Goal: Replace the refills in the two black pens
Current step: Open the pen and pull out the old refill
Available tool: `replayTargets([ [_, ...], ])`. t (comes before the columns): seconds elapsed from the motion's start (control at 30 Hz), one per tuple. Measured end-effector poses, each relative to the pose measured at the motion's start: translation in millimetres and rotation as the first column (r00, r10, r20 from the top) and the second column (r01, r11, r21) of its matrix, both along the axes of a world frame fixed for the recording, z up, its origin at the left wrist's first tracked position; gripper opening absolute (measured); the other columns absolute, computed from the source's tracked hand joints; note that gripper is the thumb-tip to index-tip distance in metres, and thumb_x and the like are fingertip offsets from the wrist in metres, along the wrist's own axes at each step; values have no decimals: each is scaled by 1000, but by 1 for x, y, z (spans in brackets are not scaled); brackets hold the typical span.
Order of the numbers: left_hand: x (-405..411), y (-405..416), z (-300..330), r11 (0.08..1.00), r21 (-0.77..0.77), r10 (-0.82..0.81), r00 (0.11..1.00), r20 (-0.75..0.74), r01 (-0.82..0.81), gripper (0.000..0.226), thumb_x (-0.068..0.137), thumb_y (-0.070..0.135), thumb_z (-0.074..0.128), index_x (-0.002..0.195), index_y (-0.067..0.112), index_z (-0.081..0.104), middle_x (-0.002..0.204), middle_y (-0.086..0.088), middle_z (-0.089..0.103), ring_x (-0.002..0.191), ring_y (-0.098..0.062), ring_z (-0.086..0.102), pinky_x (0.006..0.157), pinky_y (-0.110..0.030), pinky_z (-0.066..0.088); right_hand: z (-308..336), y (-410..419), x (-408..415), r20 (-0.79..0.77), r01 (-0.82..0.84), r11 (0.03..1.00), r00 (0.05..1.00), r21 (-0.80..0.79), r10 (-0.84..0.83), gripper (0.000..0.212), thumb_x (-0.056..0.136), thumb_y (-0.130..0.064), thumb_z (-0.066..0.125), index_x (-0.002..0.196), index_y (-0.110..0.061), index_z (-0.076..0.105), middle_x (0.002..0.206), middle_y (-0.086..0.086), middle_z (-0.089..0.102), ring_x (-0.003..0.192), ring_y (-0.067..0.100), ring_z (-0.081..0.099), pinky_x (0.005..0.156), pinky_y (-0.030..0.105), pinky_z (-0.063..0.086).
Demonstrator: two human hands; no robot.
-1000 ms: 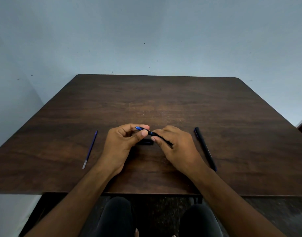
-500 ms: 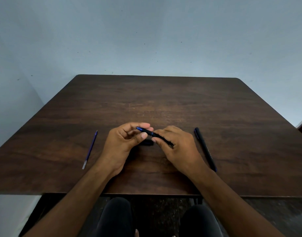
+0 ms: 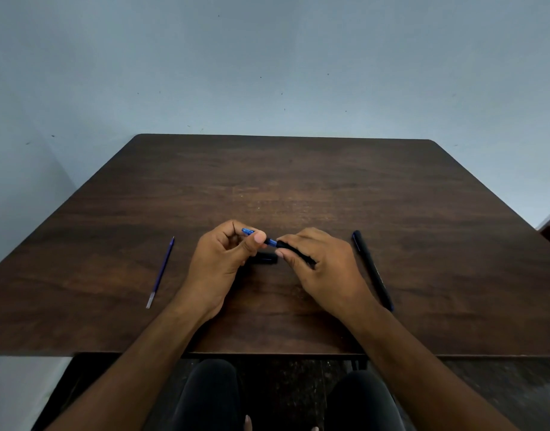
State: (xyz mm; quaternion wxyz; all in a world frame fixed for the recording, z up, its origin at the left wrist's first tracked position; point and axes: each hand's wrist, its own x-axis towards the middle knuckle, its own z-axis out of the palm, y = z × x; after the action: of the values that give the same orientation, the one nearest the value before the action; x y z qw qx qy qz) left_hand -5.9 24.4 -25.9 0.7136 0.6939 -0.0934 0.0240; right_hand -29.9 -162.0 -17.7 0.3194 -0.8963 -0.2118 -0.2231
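While both hands work near the front middle of the brown table [image 3: 298, 181], other things lie on either side. Left of the left hand [image 3: 219, 262], well apart, a thin blue refill [image 3: 161, 272] lies flat with a pale end toward the person. Just right of the right hand [image 3: 323, 265], a second black pen [image 3: 373, 270] lies flat, and the wrist hides part of its near end. Between the hands, a small black cap piece [image 3: 265, 258] sits on the table.

Above that piece is the held black pen [image 3: 293, 250]. The right hand's fingers curl around its black body. The left hand's thumb and fingers pinch a blue front part [image 3: 261, 237] that sticks out of the black body. The pen is tilted, with the blue end farther away.
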Motion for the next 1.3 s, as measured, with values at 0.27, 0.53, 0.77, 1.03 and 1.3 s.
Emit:
replayTargets([
  [0.27, -3, 1, 1, 1000, -21, -11, 1000, -1, 11, 30, 76, 39, 73, 84, 10, 68, 72, 3, 71, 66, -4, 59, 61, -16, 48, -3, 1, 0, 24, 16, 1000, 1000, 13, -16, 31, 91, -20, 72, 120, -10, 71, 94, -2, 70, 85, 1, 57, 77, 2, 42],
  [0.53, -3, 2, 1, 999, -51, -1, 1000, 19, 2, 23, 81, 34, 72, 90, 13, 72, 80, -8, 72, 71, -10, 61, 68, -24, 48, -3, 2, -1, -1, 44, 998, 999, 49, -44, 28, 93, -31, 68, 119, -20, 73, 88, -6, 68, 79, 6, 61, 67, 14, 49],
  [0.77, -3, 1, 1, 999, -53, 14, 999, 29, -13, 24, 80, 36, 74, 92, 15, 74, 91, -20, 73, 74, -13, 63, 68, -26, 50, 0, 1, -4, -1, 62, 996, 998, 63, -62, 19, 93, -23, 69, 109, -18, 78, 87, -10, 65, 77, -3, 55, 70, 3, 39],
  [1.03, -3, 6, 3, 989, -146, 14, 1000, 24, -11, 19, 84, 30, 72, 98, 16, 73, 101, -10, 78, 92, -21, 74, 78, -25, 58, 2, 1, -5, 6, 60, 998, 998, 36, -60, 17, 93, -22, 69, 107, -19, 78, 84, -7, 65, 76, 5, 57, 67, 8, 41],
  [1.3, -1, 9, 8, 955, -273, 122, 992, -7, -119, 25, 86, 21, 69, 106, 6, 70, 95, -16, 77, 79, -21, 71, 72, -27, 57, 1, -1, -5, 19, 60, 996, 998, 64, -62, 18, 92, -22, 71, 108, -17, 78, 86, -7, 67, 78, 5, 60, 70, 10, 46],
])
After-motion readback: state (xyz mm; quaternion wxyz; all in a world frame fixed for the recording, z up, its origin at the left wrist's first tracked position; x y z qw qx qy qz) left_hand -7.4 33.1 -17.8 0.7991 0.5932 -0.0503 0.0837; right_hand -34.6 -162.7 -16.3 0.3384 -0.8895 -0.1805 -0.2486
